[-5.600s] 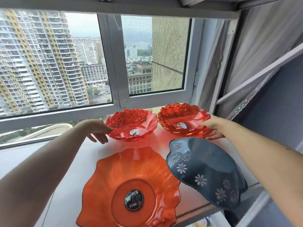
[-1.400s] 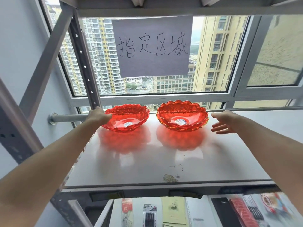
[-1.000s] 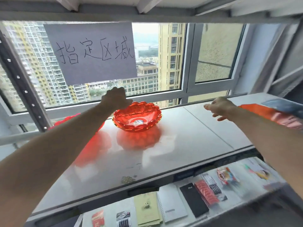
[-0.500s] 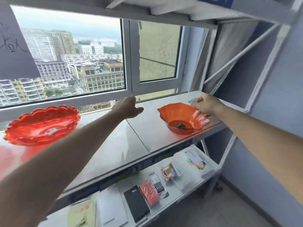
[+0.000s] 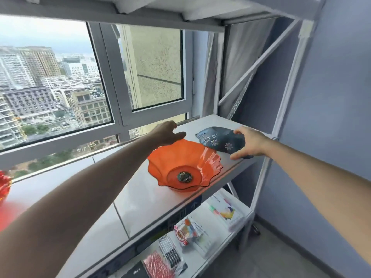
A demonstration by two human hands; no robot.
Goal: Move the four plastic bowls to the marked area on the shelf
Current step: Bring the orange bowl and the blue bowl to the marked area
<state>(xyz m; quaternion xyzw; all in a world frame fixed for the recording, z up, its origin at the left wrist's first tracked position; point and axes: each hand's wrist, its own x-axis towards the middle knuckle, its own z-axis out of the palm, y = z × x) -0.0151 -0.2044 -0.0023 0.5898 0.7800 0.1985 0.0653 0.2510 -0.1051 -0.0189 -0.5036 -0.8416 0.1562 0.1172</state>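
Head view, and both arms are reaching out over the shelf (image 5: 152, 199). The left hand (image 5: 167, 133) hangs spread and empty just above the far rim of the orange bowl (image 5: 183, 167), holding nothing. The right hand (image 5: 248, 144) is open too, fingers fanned against the near side of the blue bowl (image 5: 219, 140), not closed on it.

The orange bowl sits upright right by the shelf's front edge; the blue one lies tilted behind it at the right-hand end. A red bowl (image 5: 4, 184) just peeks in at the far left.

Here's the danger: that orange bowl is close to the lip, so a clumsy nudge from the left hand could tip it off the front. The blue bowl looks smooth and rests on a slant, so a one-sided pinch may let it slide or swing into its neighbour. Below, packets (image 5: 187, 232) on the lower shelf would catch anything dropped.
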